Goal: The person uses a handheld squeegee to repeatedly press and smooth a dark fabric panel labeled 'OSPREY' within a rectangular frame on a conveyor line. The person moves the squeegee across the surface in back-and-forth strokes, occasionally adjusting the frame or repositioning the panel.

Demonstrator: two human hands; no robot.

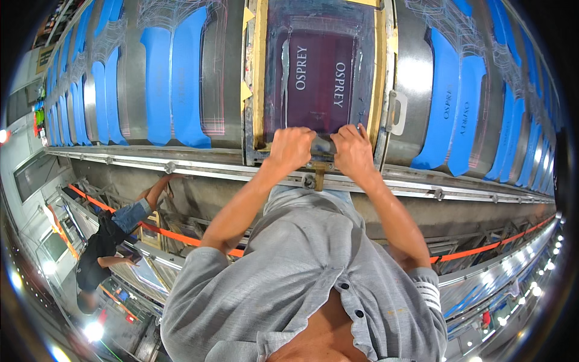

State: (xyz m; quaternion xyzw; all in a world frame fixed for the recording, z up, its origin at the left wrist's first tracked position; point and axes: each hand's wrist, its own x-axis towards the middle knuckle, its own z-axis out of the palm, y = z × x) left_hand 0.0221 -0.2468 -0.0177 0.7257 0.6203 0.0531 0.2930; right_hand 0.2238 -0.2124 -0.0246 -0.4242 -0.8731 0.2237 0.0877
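A screen-printing frame (257, 78) with yellow-taped edges lies across the long table. Its dark purple mesh (319, 84) carries light lettering and a whitish streak of paste down its left side. Over the frame's near end, my left hand (292, 146) is closed, knuckles up. Close beside it, my right hand (353, 149) is closed in the same way. A small greyish piece (324, 145) shows between the two hands; what the fingers grip is mostly hidden under them. Blue fabric pieces (175, 78) lie flat to the left, and printed blue fabric pieces (452, 102) to the right.
A metal rail (223, 172) with knobs runs along the table's near edge, just before my body. A white handle (397, 113) sticks out at the frame's right side. Orange strips (163, 231) run behind me. Another person (99, 256) stands at the lower left.
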